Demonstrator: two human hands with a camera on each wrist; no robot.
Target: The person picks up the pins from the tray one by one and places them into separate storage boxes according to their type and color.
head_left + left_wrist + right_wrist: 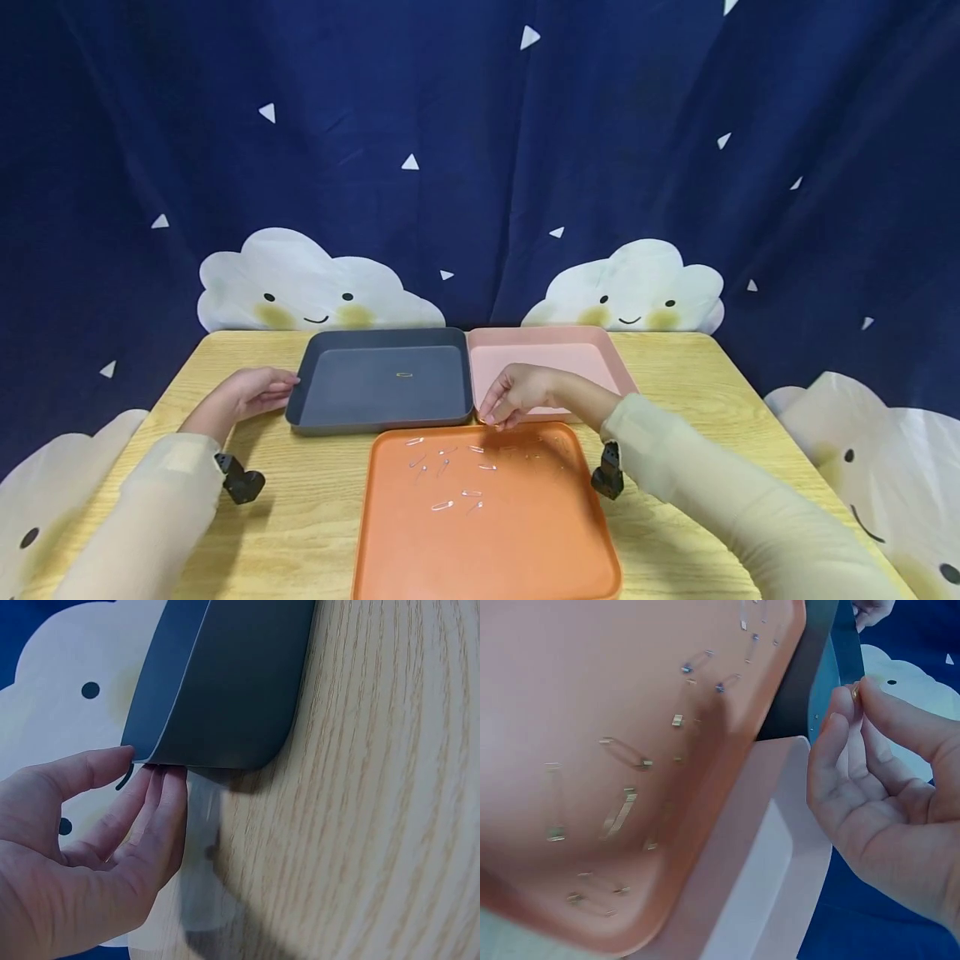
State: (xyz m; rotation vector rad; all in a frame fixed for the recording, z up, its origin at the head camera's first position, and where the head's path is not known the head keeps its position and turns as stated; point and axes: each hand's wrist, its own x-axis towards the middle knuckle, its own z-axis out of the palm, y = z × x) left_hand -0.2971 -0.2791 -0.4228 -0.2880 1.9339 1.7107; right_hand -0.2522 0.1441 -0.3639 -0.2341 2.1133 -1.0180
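My right hand (521, 392) pinches a small gold-coloured safety pin (856, 694) between thumb and index finger. It hovers where the dark grey tray (360, 396), the pink tray (555, 354) and the orange tray (487, 558) meet. At the grey tray's left end, my left hand (258, 392) holds the edge, thumb at the rim and fingers against the outer wall. One yellow safety pin (404, 375) lies inside the grey tray. Silver safety pins (442, 505) are scattered over the orange tray, with several gold safety pins (622, 814) near its far right corner.
All three trays stand on a light wooden table (675, 400), grey and pink side by side behind the orange one. A dark blue curtain (465, 200) with white clouds and triangles hangs behind the table. Black wrist cameras (609, 471) sit below both sleeves.
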